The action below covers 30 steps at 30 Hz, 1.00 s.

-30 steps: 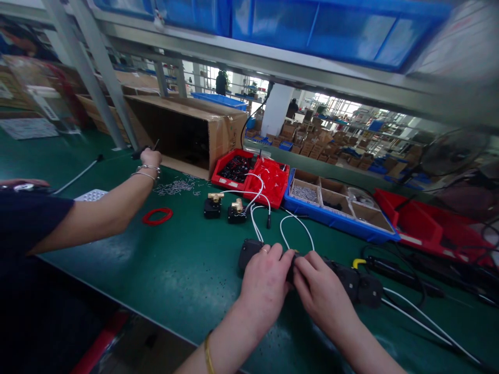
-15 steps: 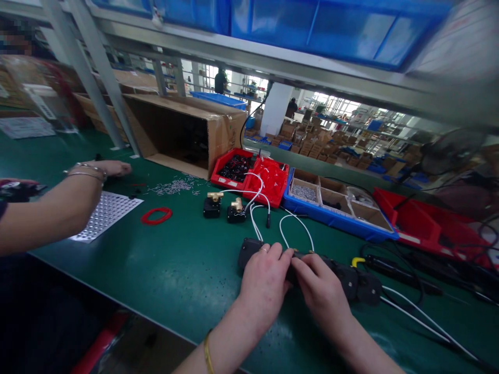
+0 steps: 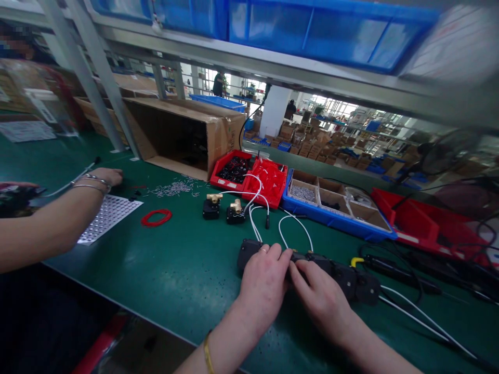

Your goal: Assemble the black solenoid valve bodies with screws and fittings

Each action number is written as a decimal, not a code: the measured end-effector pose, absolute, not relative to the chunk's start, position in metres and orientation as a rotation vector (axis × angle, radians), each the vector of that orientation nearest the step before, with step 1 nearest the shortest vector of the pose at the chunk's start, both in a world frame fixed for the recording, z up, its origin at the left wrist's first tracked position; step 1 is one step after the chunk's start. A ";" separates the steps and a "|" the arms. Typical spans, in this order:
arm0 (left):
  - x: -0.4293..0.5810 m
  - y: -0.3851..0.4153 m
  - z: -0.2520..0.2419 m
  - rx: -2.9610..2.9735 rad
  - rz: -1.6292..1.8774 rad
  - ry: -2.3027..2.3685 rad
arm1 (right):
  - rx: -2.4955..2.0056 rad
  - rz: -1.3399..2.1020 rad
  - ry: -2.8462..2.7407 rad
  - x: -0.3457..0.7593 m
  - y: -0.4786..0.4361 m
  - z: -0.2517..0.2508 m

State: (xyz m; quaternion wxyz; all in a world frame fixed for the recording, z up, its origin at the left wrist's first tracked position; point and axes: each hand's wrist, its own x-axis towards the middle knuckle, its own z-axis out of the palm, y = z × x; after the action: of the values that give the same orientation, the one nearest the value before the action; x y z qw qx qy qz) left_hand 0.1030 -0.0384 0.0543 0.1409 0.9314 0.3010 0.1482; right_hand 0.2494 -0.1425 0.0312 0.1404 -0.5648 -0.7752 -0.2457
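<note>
Several black motorized valves (image 3: pixel 345 278) lie side by side in a row on the green bench, white cables running out from them. My left hand (image 3: pixel 263 278) is closed over the left part of this row, thumb and fingers curled down on a black housing. Close against it, my right hand (image 3: pixel 317 291) has its fingers bent onto the same part of the row, fingertips nearly meeting the left ones. What lies under the fingertips is hidden. Behind the hands stand two more valves, one (image 3: pixel 211 209) and another (image 3: pixel 236 214), with brass fittings on top.
A co-worker's arm (image 3: pixel 58 234) reaches over a perforated white sheet (image 3: pixel 111 215) at left. Near it are a red wire coil (image 3: pixel 156 217) and scattered small pins (image 3: pixel 177 188). Behind stand a cardboard box (image 3: pixel 224 127), red bins (image 3: pixel 268 182) and a blue divided tray (image 3: pixel 331 218). A black screwdriver (image 3: pixel 401 275) lies right.
My right hand has shifted slightly left and down beside my left hand, which stays in place. The co-worker's hand has moved left, and a white cable now shows beside it.
</note>
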 end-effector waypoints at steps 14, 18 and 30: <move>0.103 -0.038 0.055 2.683 0.378 0.875 | -1.552 -0.661 -2.279 0.252 -0.149 0.034; 0.103 -0.038 0.054 2.681 0.374 0.873 | -1.588 -0.677 -2.262 0.251 -0.152 0.031; 0.103 -0.038 0.056 2.673 0.335 0.869 | -1.712 -0.186 -1.961 0.257 -0.139 0.037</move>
State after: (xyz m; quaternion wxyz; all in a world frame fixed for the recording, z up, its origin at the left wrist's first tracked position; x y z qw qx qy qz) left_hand 0.1026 -0.0385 0.0561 0.1548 0.9329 0.3034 0.1170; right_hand 0.2569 -0.1388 0.0370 0.2629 -0.6330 -0.7249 -0.0686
